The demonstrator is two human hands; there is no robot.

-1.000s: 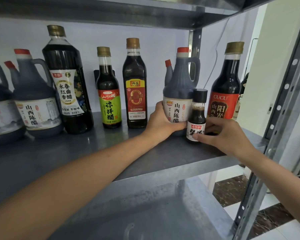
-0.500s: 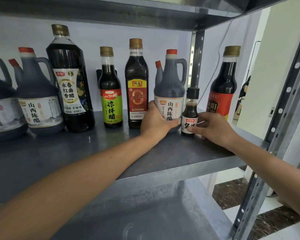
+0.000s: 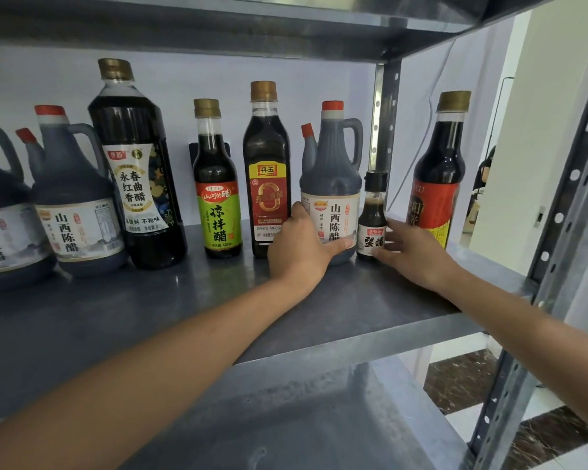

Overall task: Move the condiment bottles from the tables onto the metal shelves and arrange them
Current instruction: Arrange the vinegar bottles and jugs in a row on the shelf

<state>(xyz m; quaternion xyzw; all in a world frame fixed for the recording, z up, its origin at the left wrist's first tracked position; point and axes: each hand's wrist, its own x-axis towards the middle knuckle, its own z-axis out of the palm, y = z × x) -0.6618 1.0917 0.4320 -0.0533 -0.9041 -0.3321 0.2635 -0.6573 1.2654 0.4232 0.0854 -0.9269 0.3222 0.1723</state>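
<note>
**Small bottle tucked in beside the jug on a crowded far row**

The left hand (image 3: 297,245) is clasped round the base of the handled jug (image 3: 331,184), with the thumb on its left side and the fingers curled across the front of the label. The right hand (image 3: 418,252) is at the small bottle (image 3: 374,215), which stands upright on the middle shelf (image 3: 184,300) just right of the jug, touching it or very nearly. The thumb lies low on its front and the fingers on its right side. Whether they pinch it or merely rest against it, I cannot tell from this angle.

The small bottle is narrow and stands between the jug and the red-labelled bottle (image 3: 438,184). In my judgement a nudge of the jug to the right, or a brush from the right hand, could tip it. The jug's left side is close to the square brown bottle (image 3: 267,164) (the left knuckles sit in front of its foot), so a slide that way risks a knock. The red-labelled bottle stands near the shelf's right end, where a shove could send it over the edge. The metal looks smooth, so bottles would likely skid rather than hold.

The shelf is grey sheet metal with a dull sheen, with an upper shelf (image 3: 252,22) above and a lower shelf (image 3: 319,418) below, all carried on perforated uprights (image 3: 557,232). Further left along the row stand a green-labelled bottle (image 3: 216,184), a large dark bottle (image 3: 136,164) and two more jugs. A pale wall lies behind, and dark-and-white floor tiles (image 3: 455,385) show at the lower right.
</note>
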